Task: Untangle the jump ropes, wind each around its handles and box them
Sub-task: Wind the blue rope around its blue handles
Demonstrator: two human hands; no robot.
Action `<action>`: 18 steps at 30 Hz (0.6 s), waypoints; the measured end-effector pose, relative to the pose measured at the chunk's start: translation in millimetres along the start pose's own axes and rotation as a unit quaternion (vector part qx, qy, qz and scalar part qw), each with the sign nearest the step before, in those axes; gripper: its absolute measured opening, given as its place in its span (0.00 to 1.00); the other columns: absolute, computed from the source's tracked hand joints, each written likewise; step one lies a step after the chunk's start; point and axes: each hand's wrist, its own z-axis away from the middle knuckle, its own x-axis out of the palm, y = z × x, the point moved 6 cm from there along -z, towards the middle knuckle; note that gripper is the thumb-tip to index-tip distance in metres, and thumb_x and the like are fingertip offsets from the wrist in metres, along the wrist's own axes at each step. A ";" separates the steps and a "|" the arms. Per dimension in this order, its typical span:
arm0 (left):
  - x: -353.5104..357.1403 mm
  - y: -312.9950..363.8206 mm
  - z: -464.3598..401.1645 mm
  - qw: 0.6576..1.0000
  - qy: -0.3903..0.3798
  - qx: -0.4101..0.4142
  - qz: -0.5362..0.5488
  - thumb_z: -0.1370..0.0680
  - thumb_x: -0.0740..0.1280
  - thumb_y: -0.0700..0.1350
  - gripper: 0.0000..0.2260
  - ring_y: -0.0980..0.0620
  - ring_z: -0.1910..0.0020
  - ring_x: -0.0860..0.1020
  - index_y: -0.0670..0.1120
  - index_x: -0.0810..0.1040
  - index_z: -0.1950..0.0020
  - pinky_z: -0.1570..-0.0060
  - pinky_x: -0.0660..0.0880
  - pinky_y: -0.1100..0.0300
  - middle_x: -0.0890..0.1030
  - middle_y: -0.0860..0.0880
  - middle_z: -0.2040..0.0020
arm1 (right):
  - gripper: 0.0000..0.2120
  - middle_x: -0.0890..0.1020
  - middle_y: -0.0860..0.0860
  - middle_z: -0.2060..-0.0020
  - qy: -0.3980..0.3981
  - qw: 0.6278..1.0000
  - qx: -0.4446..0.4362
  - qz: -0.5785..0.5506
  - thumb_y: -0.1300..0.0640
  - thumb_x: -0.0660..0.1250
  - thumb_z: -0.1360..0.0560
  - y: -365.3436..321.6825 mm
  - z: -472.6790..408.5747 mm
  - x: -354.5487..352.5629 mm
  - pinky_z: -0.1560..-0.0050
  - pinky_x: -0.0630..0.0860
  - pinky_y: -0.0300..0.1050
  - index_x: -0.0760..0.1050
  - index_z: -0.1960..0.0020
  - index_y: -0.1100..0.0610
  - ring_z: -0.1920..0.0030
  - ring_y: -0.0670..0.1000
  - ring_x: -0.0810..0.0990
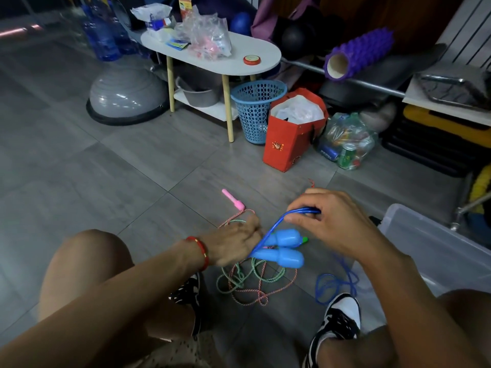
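- The left hand (235, 241) grips the two blue handles (285, 249) side by side.
- The right hand (329, 224) pinches a loop of blue rope (295, 212) above them (its slack trails to the floor).
- Pink and green ropes (247, 284) lie tangled on the tiles below, a pink handle (233, 200) beyond.
- A clear box (435, 251) sits to the right.

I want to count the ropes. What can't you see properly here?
- Head view: the left hand covers the blue handles' narrow ends.
- The right hand's fingers hide the blue rope's bend.
- The clear box is cut off by the right edge.
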 end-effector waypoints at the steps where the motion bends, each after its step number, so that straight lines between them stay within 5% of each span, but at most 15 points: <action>1: 4.9 2.9 3.0 0.999 -0.005 -0.021 0.024 0.14 0.50 0.45 0.15 0.37 0.46 0.76 0.38 0.70 0.36 0.41 0.72 0.49 0.72 0.36 0.42 | 0.04 0.82 0.43 0.60 0.008 0.999 0.015 -0.030 0.47 0.75 0.28 5.8 -1.5 0.5 0.55 0.76 0.48 0.84 0.56 0.46 0.59 0.45 0.81; 3: 12.5 10.0 8.2 0.998 -0.054 -0.001 -0.032 0.15 0.45 0.59 0.24 0.41 0.42 0.75 0.42 0.68 0.37 0.36 0.69 0.49 0.75 0.37 0.40 | 0.03 0.85 0.43 0.61 0.003 0.993 0.050 -0.107 0.50 0.77 0.28 20.5 -2.8 5.7 0.52 0.78 0.47 0.85 0.57 0.48 0.58 0.44 0.82; 7: 4.3 24.7 17.2 0.998 -0.021 0.060 0.009 0.22 0.43 0.73 0.29 0.56 0.58 0.77 0.51 0.69 0.47 0.43 0.74 0.48 0.78 0.50 0.57 | 0.02 0.86 0.49 0.64 -0.016 0.968 0.100 -0.229 0.57 0.77 0.28 36.0 -4.4 14.8 0.54 0.77 0.48 0.85 0.59 0.54 0.62 0.44 0.80; 10: -0.6 40.5 22.4 0.990 0.007 0.134 -0.040 0.29 0.62 0.72 0.26 0.57 0.68 0.70 0.51 0.61 0.52 0.63 0.72 0.56 0.73 0.53 0.64 | 0.09 0.79 0.44 0.71 -0.102 0.954 0.102 -0.264 0.63 0.75 0.27 32.2 0.6 39.3 0.62 0.73 0.43 0.78 0.64 0.56 0.66 0.41 0.74; 12: -5.5 49.3 23.3 0.983 0.041 0.171 -0.050 0.33 0.76 0.65 0.31 0.58 0.70 0.68 0.49 0.61 0.51 0.68 0.67 0.62 0.71 0.54 0.65 | 0.14 0.75 0.41 0.73 -0.141 0.938 0.127 -0.289 0.65 0.69 0.29 30.9 6.4 58.7 0.68 0.67 0.39 0.67 0.67 0.57 0.71 0.38 0.72; 14: -14.0 47.5 21.7 0.983 0.076 0.162 -0.041 0.36 0.81 0.59 0.34 0.58 0.69 0.66 0.46 0.60 0.50 0.69 0.65 0.64 0.68 0.54 0.63 | 0.17 0.73 0.41 0.73 -0.132 0.942 0.176 -0.254 0.68 0.66 0.24 33.1 11.6 76.1 0.67 0.68 0.35 0.66 0.66 0.53 0.73 0.36 0.73; 17: -25.7 32.3 19.0 0.987 0.097 0.130 -0.003 0.37 0.83 0.56 0.34 0.58 0.69 0.63 0.49 0.58 0.52 0.68 0.64 0.64 0.66 0.54 0.63 | 0.06 0.81 0.41 0.61 -0.155 0.951 0.162 -0.214 0.50 0.63 0.17 23.2 17.0 101.9 0.52 0.77 0.38 0.76 0.51 0.48 0.59 0.39 0.80; 18: -26.9 25.1 16.6 0.989 0.090 0.119 0.009 0.37 0.83 0.55 0.34 0.58 0.70 0.63 0.50 0.58 0.52 0.68 0.64 0.64 0.66 0.55 0.65 | 0.14 0.84 0.44 0.55 -0.162 0.951 0.164 -0.205 0.38 0.60 0.19 24.4 17.3 111.7 0.44 0.79 0.47 0.78 0.46 0.46 0.52 0.44 0.82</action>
